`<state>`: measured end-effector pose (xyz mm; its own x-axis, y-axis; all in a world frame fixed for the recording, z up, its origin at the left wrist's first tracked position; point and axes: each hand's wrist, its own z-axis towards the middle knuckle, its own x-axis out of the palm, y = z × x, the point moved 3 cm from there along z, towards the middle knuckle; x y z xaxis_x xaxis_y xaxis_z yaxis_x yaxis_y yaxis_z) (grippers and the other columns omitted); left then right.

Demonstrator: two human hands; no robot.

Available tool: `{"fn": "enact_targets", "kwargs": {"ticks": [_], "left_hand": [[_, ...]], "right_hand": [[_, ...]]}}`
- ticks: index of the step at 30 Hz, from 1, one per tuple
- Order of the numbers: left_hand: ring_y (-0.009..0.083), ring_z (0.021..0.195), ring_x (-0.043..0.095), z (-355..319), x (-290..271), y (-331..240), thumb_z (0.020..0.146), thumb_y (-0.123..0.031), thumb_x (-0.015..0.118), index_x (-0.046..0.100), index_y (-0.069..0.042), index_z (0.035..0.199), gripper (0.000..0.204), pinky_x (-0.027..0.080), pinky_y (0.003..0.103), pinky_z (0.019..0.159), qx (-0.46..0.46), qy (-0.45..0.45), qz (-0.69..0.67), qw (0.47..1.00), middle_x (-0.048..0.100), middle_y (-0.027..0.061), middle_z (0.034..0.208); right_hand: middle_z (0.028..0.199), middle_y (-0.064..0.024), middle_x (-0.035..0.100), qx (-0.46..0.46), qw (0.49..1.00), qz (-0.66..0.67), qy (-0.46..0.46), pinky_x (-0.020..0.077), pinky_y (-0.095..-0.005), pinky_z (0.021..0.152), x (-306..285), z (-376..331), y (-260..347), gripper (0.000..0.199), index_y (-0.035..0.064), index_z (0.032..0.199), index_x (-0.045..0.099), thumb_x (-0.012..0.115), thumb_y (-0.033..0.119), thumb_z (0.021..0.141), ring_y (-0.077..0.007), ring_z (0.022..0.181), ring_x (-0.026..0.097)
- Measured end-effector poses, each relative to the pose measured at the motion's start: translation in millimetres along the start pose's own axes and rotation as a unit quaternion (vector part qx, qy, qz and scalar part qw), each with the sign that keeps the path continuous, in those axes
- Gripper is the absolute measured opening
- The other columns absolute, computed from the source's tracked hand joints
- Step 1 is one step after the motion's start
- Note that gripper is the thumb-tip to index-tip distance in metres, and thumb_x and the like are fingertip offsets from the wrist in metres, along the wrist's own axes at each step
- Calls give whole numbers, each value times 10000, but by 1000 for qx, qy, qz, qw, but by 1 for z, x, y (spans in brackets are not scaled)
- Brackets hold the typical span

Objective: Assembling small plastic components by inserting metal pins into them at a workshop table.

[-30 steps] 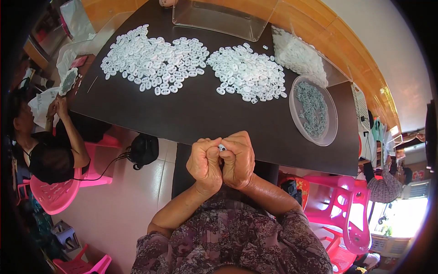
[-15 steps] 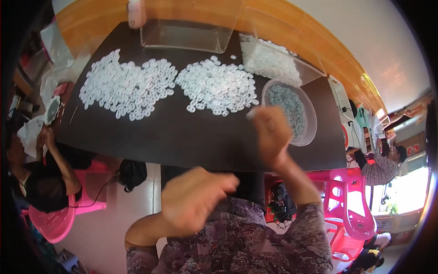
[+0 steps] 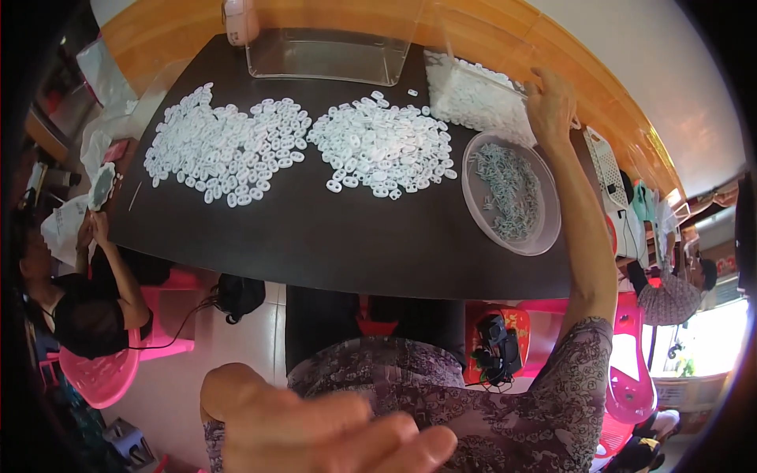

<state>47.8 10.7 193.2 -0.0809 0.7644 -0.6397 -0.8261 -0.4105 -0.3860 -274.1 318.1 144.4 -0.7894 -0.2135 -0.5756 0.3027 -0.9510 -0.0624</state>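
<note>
The right hand (image 3: 550,101) reached to the clear bag of white parts (image 3: 473,98) beyond the round tray (image 3: 544,236), fingers (image 3: 544,79) loosely spread on its far edge; the left hand (image 3: 315,430) hung far nearer, half-open, empty

I count two loose heaps of white plastic rings (image 3: 225,146) on one dark tabletop (image 3: 315,236), one round clear dish (image 3: 544,236), one clear box (image 3: 327,55), one filled clear bag (image 3: 477,98), and two co-workers (image 3: 71,307) seated nearby.
</note>
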Motion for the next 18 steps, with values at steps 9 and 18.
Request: {"fn": "enact_targets", "kwargs": {"ticks": [9, 18], "left_hand": [[251, 643, 541, -34, 88, 197, 714, -91, 692, 646, -119, 827, 125, 421, 381, 561, -207, -129, 208, 947, 522, 48, 670], [256, 657, 549, -35, 114, 213, 663, -86, 714, 635, -107, 761, 127, 429, 376, 578, -212, -63, 219, 950, 510, 57, 674]], "right_hand": [[898, -125, 608, -123, 983, 136, 8, 442, -395, 734, -58, -53, 66, 189, 19, 893, 608, 641, -33, 714, -322, 838, 549], [838, -128, 617, -121, 972, 195, 57, 462, -356, 658, -80, -83, 68, 161, -1, 861, 617, 648, -69, 718, -300, 751, 570]]}}
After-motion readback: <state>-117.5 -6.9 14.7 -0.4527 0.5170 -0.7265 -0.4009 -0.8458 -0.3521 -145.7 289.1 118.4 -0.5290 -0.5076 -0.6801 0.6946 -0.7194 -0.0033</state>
